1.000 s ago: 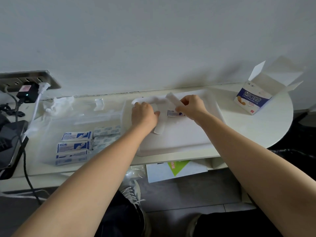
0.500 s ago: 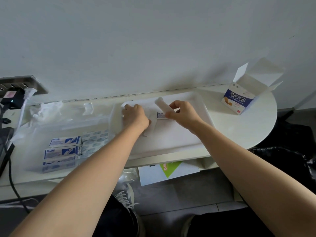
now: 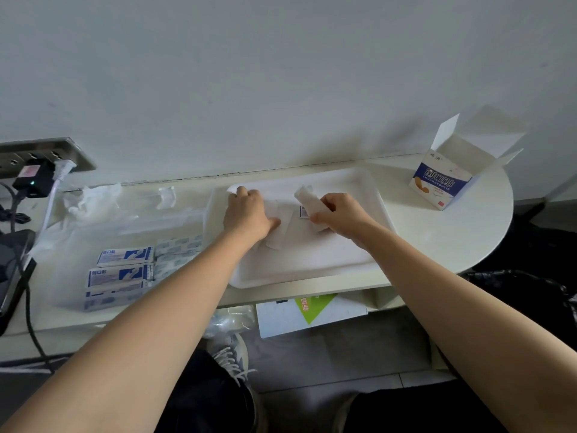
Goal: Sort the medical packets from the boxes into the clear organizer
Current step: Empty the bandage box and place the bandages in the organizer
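White tabletop [image 3: 437,232] against grey wall: over the white tray [image 3: 312,260], left hand [image 3: 246,214] lay knuckles-up on loose white packets [image 3: 281,232], fingers curled, grip not discernible; right hand [image 3: 342,214] pinched one white packet [image 3: 307,200] tilted above them; clear organizer [image 3: 93,226] at left held blue-printed packets [image 3: 123,267]; open box [image 3: 443,182] stood far right.

Bandage packets [image 3: 121,273] lie flat in the clear organizer [image 3: 131,223]. White packets [image 3: 281,234] lie loose beside it. The bandage box [image 3: 440,185] stands open.

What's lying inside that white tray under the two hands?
Inside the white tray lie pale flat packets and a blue-printed packet. The right hand grips a white bundle. Anything beneath it or the left hand is hidden.
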{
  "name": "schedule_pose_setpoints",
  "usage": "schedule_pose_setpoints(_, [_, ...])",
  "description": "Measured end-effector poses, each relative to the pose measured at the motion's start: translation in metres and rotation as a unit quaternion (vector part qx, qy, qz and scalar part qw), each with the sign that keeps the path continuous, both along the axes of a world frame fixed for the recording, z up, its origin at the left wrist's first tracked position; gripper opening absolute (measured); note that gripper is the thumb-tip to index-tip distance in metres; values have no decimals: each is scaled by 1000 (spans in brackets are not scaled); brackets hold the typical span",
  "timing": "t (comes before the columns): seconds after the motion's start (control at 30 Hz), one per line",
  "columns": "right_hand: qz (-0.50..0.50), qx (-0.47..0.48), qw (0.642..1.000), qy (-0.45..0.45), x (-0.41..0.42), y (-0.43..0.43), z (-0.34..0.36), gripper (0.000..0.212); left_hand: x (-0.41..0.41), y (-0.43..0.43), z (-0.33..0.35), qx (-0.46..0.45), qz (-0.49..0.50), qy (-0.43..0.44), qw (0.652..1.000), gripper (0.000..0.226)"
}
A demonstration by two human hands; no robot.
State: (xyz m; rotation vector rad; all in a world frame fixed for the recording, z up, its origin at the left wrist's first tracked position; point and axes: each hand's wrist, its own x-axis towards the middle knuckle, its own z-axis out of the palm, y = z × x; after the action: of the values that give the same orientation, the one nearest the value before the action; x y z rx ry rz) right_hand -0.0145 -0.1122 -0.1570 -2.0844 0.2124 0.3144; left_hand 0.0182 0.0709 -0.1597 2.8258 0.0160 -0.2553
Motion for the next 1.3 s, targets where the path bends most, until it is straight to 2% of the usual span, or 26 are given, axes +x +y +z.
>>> schedule_pose_setpoints(0.07, [3, -9, 1000, 0, 1, -1, -5, 7, -1, -2, -2, 4, -1, -2, 1000, 67])
schedule_pose_setpoints(0.27, [26, -15, 999, 16, 4, 0, -5, 4, -4, -1, -9, -19, 15, -33, 999, 50])
schedule_pose_setpoints(0.63, [35, -1, 998, 49, 12, -1, -7, 11, 3, -3, -9, -5, 47, 8, 999, 70])
schedule_pose_setpoints(0.77, [35, -6, 998, 53, 14, 0, -7, 10, 7, -5, -5, 3, 48, 32, 998, 63])
schedule_pose_setpoints(0.9, [33, -8, 998, 53, 14, 0, -8, 11, 4, -5, -5, -37, 54, 31, 997, 46])
schedule_pose_setpoints(1.07, [32, -18, 998, 49, 14, 2, -7, 4, 0, 1, -8, -99, 72, 17, 992, 38])
schedule_pose_setpoints(1.17, [25, -17, 998, 49, 14, 3, -7, 4, -1, 2, -5, -109, 69, 32, 991, 20])
schedule_pose_setpoints(1.23, [2, -13, 999, 42, 12, 5, -9, 3, -2, 5, -6, -133, 66, 20, 989, 26])
schedule_pose_setpoints(1.3, [-27, -1, 999, 29, 7, 6, -9, 6, -3, 6, -6, -201, 84, 13, 976, 29])
